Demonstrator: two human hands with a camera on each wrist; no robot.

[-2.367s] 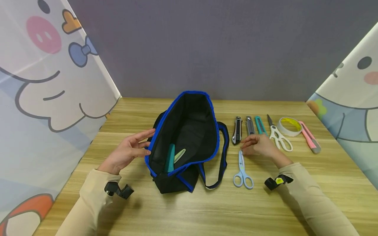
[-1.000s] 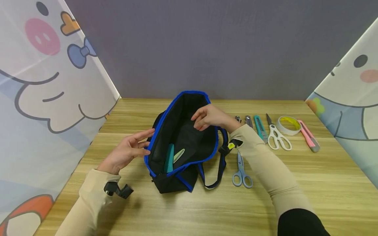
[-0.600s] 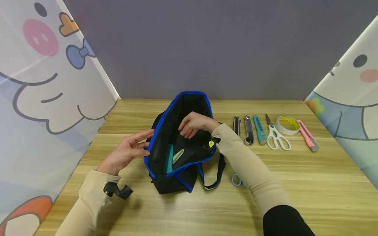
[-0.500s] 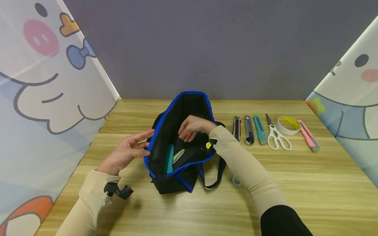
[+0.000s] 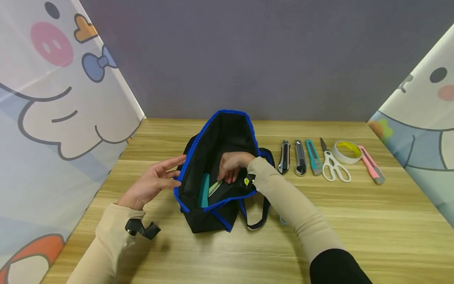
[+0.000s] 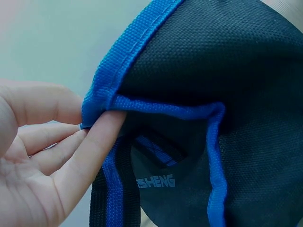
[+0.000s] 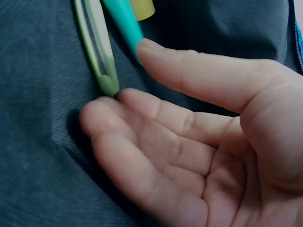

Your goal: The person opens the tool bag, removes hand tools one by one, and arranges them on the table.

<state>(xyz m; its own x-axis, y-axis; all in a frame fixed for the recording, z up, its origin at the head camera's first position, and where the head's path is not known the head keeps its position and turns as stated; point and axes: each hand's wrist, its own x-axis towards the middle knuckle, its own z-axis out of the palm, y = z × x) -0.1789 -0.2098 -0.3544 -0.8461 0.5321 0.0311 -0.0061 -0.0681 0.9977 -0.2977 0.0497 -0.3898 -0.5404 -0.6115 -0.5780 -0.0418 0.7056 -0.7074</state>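
A black tote-like bag (image 5: pixel 234 142) with blue trim lies with its mouth open toward me. My left hand (image 5: pixel 152 182) pinches its left rim; the left wrist view has the blue edging (image 6: pixel 99 99) between thumb and fingers. My right hand (image 5: pixel 234 167) is inside the bag, fingers loosely bent, thumb apart, nothing between them. Its fingertips are right at the rounded end of a slim light-green slotted item (image 7: pixel 99 47), whose kind I cannot tell. Beside that item is a teal tool (image 5: pixel 203 190), and a yellow piece (image 7: pixel 143 8) shows behind it.
Right of the bag lie two grey-black utility knives (image 5: pixel 284 157), a teal utility knife (image 5: pixel 313 157), white-handled scissors (image 5: pixel 332 162), a tape roll (image 5: pixel 347 152) and a pink utility knife (image 5: pixel 371 165). Light-blue scissors (image 5: pixel 282 220) are mostly hidden under my right sleeve. The bag's strap (image 5: pixel 266 209) loops onto the table.
My right hand has moved from beside the knives on the table into the bag, then down toward the light-green item. My left hand stays at the rim.
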